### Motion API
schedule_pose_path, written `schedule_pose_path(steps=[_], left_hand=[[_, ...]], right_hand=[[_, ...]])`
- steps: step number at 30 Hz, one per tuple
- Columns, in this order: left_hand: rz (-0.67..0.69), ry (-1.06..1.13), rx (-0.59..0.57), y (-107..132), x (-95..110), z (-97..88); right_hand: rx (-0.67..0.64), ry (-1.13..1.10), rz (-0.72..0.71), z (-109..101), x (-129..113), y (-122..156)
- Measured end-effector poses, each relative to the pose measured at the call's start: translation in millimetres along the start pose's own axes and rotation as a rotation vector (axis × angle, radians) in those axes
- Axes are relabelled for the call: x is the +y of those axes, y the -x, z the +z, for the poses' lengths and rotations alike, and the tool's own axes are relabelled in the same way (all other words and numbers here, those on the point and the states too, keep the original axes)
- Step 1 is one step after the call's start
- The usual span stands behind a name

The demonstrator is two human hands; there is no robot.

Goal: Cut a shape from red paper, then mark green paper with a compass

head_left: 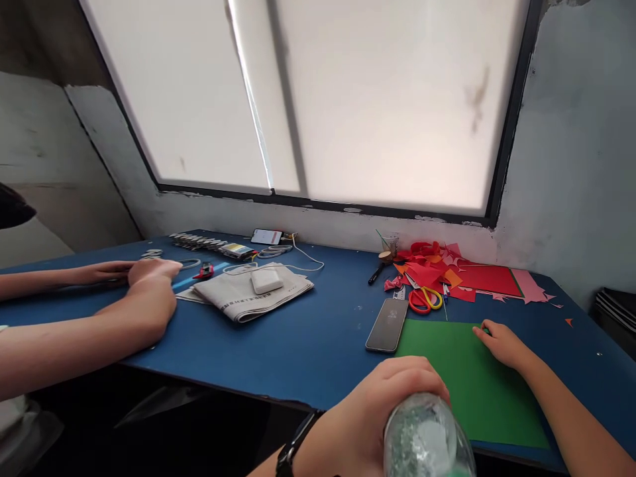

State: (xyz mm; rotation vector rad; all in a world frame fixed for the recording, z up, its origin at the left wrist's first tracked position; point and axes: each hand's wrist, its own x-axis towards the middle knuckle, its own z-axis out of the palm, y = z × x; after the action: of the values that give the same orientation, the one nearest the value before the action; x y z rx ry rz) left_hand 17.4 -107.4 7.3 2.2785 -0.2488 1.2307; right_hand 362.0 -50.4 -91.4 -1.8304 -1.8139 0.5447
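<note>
My left hand (370, 414), with a black watch on its wrist, is wrapped round a clear plastic bottle (427, 440) at the bottom of the view, close to the camera and over the near table edge. My right hand (499, 342) rests, fingers lying flat and together, on the far right corner of a green paper sheet (462, 377) that lies flat on the blue table (298, 338). A dark smartphone (387, 324) lies face up just left of the sheet.
Orange-handled scissors (424, 299), a black pen (376, 273) and a pile of red and pink paper scraps (462, 271) lie behind the sheet. A folded newspaper (248, 295) bears a white box (267, 280). Another person's hands (149, 275) rest at the left, near cables and a second phone (267, 236).
</note>
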Motion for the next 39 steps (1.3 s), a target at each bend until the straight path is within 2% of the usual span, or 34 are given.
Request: schedule_pose_path(steps=[2,3,4,6,7,10,14,18,24,32,39], left_hand=[[-0.017,0.073,0.070,5.8,-9.3,0.0],[-0.076,0.075,0.085,6.8,-14.5,-1.0],[-0.119,0.047,0.155,6.3,-19.8,-2.9],[-0.128,0.041,0.183,1.6,-31.3,-9.5],[-0.212,0.050,0.193,-2.5,-37.6,-13.8],[-0.639,0.105,0.267,-18.6,-60.6,-27.2],[-0.783,0.239,0.386,-33.9,-100.9,-32.2],[-0.850,0.390,0.506,-25.0,-132.6,-21.5],[-0.872,0.467,0.592,-2.1,-143.8,-12.3],[-0.869,0.450,0.505,0.8,-145.0,-0.5],[-0.836,0.389,0.482,2.9,-144.1,-2.2]], right_hand=[[0.003,-0.030,-0.007,-2.1,-0.4,2.0],[0.005,-0.046,-0.012,-3.0,-0.1,2.9],[0.008,-0.061,-0.015,-3.8,0.4,3.7],[0.011,-0.085,-0.017,-5.4,1.6,4.9],[0.012,-0.092,-0.014,-6.2,2.1,5.4],[0.015,-0.096,0.006,-9.2,2.7,6.2],[0.021,-0.074,0.021,-13.4,2.8,5.4],[0.046,-0.051,0.029,-16.7,4.7,3.6],[0.054,-0.037,0.045,-20.2,5.8,1.9],[0.059,-0.011,0.051,-22.6,4.4,1.6],[0.049,0.005,0.059,-25.4,1.9,2.5]])
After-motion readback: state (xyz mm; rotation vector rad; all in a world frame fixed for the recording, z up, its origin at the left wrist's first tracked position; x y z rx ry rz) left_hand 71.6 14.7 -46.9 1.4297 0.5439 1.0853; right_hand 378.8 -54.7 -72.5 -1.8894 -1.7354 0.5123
